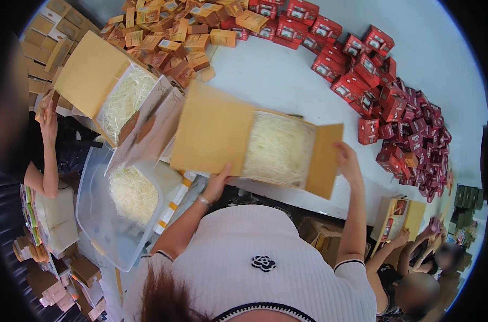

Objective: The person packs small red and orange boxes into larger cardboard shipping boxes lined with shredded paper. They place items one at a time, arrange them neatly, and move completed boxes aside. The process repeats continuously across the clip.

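Before me is an open cardboard gift box (250, 169) filled with pale shredded paper (278, 149). Its wide lid (211, 135) folds out to the left and a narrower flap (324, 157) to the right. My left hand (217, 184) grips the box's near edge, close to where the lid joins. On the other side, my right hand (348, 163) holds the outer edge of the narrower flap, its fingertips partly hidden. The box looks slightly blurred.
Small orange cartons (179, 32) are heaped at the back left. Red boxes (348, 86) and maroon boxes (421, 141) curve along the right. Another open box (131, 94) stands left, above a clear plastic tub (80, 209) of shredded paper. Co-workers' arms (48, 161) appear on both sides.
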Demonstrator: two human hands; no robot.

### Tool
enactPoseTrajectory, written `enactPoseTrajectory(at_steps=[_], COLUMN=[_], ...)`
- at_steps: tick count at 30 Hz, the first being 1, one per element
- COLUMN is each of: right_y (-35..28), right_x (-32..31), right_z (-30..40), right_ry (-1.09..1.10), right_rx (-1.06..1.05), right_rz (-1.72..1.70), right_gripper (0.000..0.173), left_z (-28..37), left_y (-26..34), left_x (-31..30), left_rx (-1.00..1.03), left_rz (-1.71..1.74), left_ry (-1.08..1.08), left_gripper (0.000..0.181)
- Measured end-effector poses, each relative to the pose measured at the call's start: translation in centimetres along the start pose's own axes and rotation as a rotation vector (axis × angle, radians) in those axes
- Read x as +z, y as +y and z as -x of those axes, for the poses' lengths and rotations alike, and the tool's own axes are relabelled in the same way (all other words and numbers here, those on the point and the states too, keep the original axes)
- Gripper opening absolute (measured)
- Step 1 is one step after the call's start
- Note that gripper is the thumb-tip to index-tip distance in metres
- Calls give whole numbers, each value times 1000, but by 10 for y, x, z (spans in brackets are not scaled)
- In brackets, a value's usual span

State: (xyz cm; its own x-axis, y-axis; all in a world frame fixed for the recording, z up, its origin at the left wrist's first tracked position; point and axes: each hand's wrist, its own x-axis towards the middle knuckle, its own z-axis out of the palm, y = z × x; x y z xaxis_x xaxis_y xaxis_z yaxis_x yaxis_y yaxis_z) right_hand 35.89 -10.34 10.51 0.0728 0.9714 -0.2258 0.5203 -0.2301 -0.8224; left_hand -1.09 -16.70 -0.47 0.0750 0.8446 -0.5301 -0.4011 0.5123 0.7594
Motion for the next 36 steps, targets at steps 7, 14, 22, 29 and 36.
enactPoseTrajectory(at_steps=[7, 14, 22, 29, 36], right_y=[-56, -102, -126, -122, -112], right_x=[-35, 115, 209, 119, 34], right_z=[-43, -224, -443, -312, -90], right_ry=[459, 20, 116, 434, 367], right_rx=[-403, 144, 338, -47, -168], right_rz=[724, -864, -1002, -762, -293], right_gripper=[29, 56, 63, 48, 51], left_z=[-36, -11, 25, 7, 44], left_y=[17, 105, 171, 239, 315], left_x=[25, -1, 1, 28, 62], left_rx=[-186, -65, -364, -260, -41], left_rz=[-447, -1013, -795, -1125, -1228], left_ry=[-395, -582, -362, -856, -320], left_gripper=[43, 45, 37, 21, 15])
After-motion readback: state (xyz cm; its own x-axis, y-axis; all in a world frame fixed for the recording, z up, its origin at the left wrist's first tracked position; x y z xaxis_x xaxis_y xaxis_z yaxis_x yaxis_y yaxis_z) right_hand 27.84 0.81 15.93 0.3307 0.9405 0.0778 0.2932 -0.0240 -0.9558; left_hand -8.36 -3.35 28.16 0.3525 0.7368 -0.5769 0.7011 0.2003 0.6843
